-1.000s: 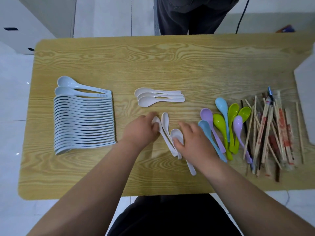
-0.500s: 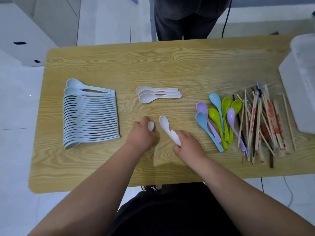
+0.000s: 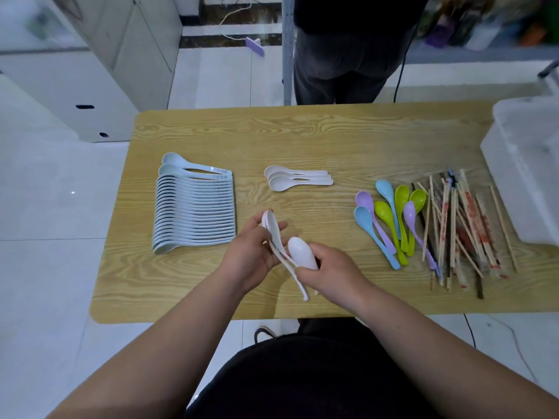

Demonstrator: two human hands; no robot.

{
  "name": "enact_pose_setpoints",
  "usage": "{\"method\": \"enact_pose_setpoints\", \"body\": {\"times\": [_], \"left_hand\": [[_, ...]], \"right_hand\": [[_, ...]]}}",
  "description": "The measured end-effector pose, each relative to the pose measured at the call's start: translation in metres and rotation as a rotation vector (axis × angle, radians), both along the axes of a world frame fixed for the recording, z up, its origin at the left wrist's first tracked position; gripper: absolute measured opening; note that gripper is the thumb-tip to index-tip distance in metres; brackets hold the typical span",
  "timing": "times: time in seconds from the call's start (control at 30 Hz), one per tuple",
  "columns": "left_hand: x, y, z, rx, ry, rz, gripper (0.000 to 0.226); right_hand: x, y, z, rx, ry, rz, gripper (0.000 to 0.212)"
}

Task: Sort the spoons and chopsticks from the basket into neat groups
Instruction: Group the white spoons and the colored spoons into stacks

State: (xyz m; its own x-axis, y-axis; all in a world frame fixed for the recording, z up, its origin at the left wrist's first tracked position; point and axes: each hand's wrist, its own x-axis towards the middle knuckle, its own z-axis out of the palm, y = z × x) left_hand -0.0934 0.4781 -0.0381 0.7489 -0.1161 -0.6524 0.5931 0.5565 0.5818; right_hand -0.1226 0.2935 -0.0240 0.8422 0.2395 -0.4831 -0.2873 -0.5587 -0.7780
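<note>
My left hand holds white spoons stacked together, lifted above the wooden table near its front edge. My right hand grips another white spoon, bowl up, right beside them. Three white spoons lie grouped at the table's middle. A long row of pale blue spoons lies at the left. Coloured spoons in blue, purple and green lie at the right, beside a loose pile of chopsticks.
A white plastic basket stands at the table's right edge. A person in dark trousers stands behind the far edge. White cabinets stand on the tiled floor to the left.
Both hands have picked the white spoons off the table; the left now holds a stack lifted up, and the right has raised its spoon beside it. The camera tilted upward.
</note>
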Motion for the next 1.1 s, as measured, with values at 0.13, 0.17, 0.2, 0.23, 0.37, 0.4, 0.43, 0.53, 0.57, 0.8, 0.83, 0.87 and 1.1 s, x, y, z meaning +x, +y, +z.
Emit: {"method": "enact_pose_setpoints", "body": {"times": [0.13,0.17,0.2,0.23,0.37,0.4,0.43,0.53,0.57,0.8,0.83,0.87,1.1], "left_hand": [[-0.010,0.000,0.022,0.041,-0.061,0.004,0.033],[-0.013,0.001,0.026,0.059,-0.070,0.000,0.032],[-0.015,0.003,0.029,0.065,-0.076,-0.002,0.035],[-0.018,0.004,0.032,0.058,-0.078,0.003,0.038],[-0.034,0.005,0.041,0.017,-0.076,0.030,0.036],[-0.038,0.004,0.043,0.032,-0.085,0.018,0.035],[-0.042,0.003,0.044,0.048,-0.095,0.003,0.035],[-0.050,-0.002,0.047,0.064,-0.123,-0.023,0.037],[-0.051,-0.005,0.048,0.053,-0.130,-0.024,0.039],[-0.056,-0.051,0.058,0.029,-0.195,-0.043,0.041],[-0.056,-0.061,0.059,0.036,-0.188,-0.021,0.040],[-0.056,-0.072,0.060,0.051,-0.180,0.001,0.038],[-0.053,-0.132,0.063,0.175,-0.124,0.216,0.031]], "right_hand": [[-0.008,0.006,0.013,0.021,-0.059,0.044,0.019],[-0.012,0.008,0.018,0.022,-0.068,0.070,0.017],[-0.016,0.009,0.022,0.017,-0.079,0.083,0.013],[-0.019,0.010,0.027,0.022,-0.090,0.077,0.005],[-0.026,0.011,0.038,0.066,-0.075,-0.080,0.025],[-0.026,0.011,0.041,0.050,-0.071,-0.095,0.027],[-0.025,0.010,0.043,0.019,-0.100,-0.088,0.028],[-0.024,0.007,0.050,-0.026,-0.207,-0.071,0.025],[-0.024,0.007,0.053,-0.004,-0.234,-0.071,0.021],[-0.027,-0.008,0.047,0.027,-0.373,-0.029,0.013],[-0.026,-0.016,0.047,0.013,-0.376,-0.010,0.014],[-0.026,-0.025,0.046,0.000,-0.376,0.018,0.017],[-0.031,-0.092,0.045,0.064,0.005,-0.072,0.034]]}}
